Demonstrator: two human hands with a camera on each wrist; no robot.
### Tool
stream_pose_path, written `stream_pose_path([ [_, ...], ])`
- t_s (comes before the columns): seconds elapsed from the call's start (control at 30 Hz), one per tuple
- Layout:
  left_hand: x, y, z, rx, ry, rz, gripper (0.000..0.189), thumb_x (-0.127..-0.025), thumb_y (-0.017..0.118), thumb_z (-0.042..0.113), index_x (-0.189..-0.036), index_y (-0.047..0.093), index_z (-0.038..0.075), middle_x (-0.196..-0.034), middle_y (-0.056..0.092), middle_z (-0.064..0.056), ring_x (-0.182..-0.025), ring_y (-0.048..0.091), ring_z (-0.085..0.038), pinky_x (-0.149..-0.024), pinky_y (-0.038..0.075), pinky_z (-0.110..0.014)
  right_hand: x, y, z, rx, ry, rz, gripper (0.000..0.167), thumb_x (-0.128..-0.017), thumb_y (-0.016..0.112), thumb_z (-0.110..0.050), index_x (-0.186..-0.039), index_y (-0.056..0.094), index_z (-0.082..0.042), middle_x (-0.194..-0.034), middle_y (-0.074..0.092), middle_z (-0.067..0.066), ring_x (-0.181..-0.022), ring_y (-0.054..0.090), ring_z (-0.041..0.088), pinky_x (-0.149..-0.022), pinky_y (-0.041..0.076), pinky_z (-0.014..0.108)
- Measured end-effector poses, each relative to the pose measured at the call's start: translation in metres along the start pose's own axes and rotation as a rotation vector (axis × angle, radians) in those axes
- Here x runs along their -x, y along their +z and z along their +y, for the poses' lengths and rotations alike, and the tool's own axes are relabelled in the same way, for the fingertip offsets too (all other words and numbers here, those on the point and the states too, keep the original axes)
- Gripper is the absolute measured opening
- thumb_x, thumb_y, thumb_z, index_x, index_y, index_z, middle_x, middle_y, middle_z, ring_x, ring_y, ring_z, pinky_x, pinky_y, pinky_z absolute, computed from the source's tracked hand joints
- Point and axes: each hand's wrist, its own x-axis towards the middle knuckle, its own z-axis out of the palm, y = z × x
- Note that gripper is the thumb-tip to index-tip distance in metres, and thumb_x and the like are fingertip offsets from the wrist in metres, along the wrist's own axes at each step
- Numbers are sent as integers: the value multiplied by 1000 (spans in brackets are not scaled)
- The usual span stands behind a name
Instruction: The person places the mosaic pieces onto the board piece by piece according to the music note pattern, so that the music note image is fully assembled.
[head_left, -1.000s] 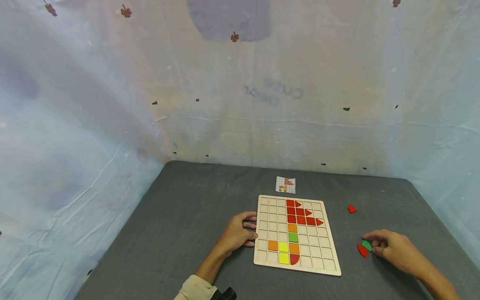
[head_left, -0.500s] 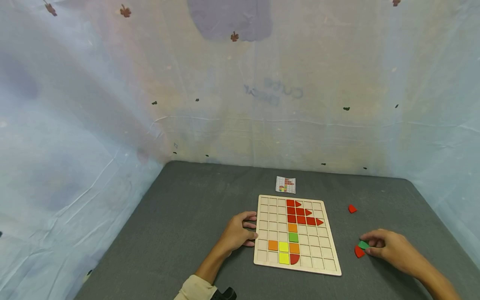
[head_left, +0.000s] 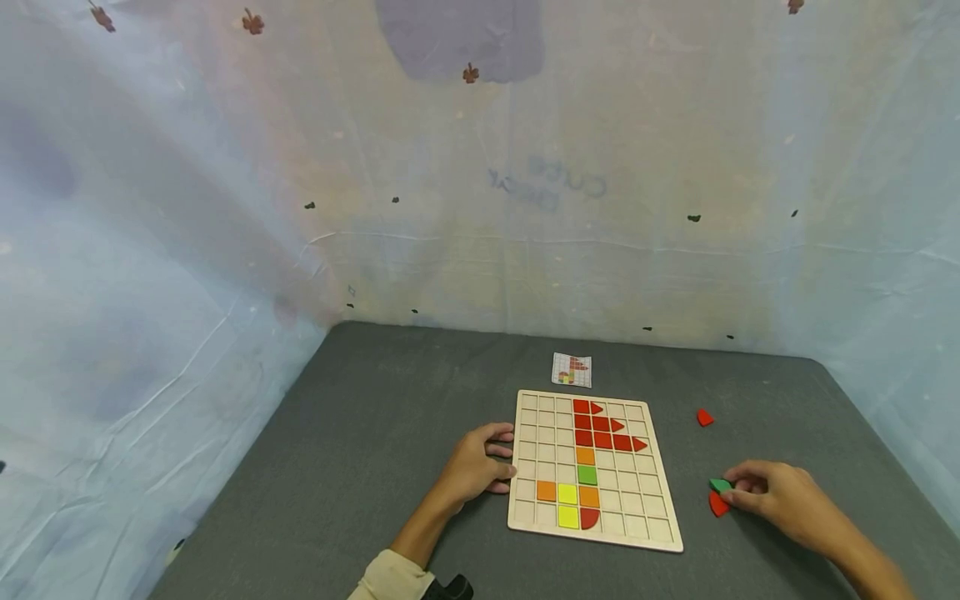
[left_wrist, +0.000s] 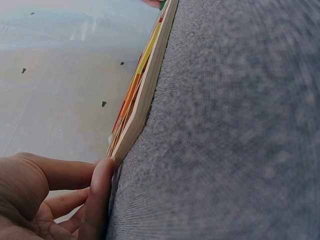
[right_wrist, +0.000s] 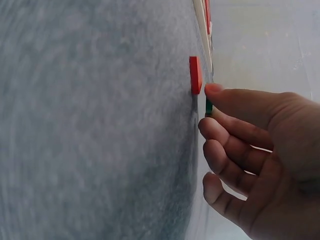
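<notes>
A light wooden grid board (head_left: 634,527) lies on the dark tabletop, with red, orange, yellow and green tiles set in some of its squares. At the board's left edge rests my left hand (head_left: 474,460), its thumb (left_wrist: 102,182) touching the edge and the other fingers loosely bent beside it. Right of the board, my right hand (head_left: 791,502) pinches a small green piece (head_left: 719,485) with one curved side between thumb and fingers. Just below that, a red wedge-shaped piece (head_left: 717,504) lies on the table; the right wrist view shows this red piece (right_wrist: 194,76) near the thumb tip.
Farther back on the right lies another red wedge-shaped piece (head_left: 704,417). A small printed card (head_left: 572,370) with a coloured grid pattern sits behind the board. Pale patterned sheeting (head_left: 480,275) rises at the table's back and sides.
My right hand has shifted the green piece slightly left, toward the board, and the red piece below it has slid a little left too. The left hand has stayed in place.
</notes>
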Motion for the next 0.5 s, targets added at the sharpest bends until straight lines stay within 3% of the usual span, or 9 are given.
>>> stream_pose_path([
  [0.5, 1, 0, -1, 9, 1, -2, 67, -84, 79, -9, -147, 60, 4, -134, 63, -13, -107, 68, -22, -62, 66, -35, -5, 17, -38, -108, -55, 22, 28, -92, 83, -31, -107, 77, -8, -82, 66, -6, -69, 56, 1, -60, 47, 24],
])
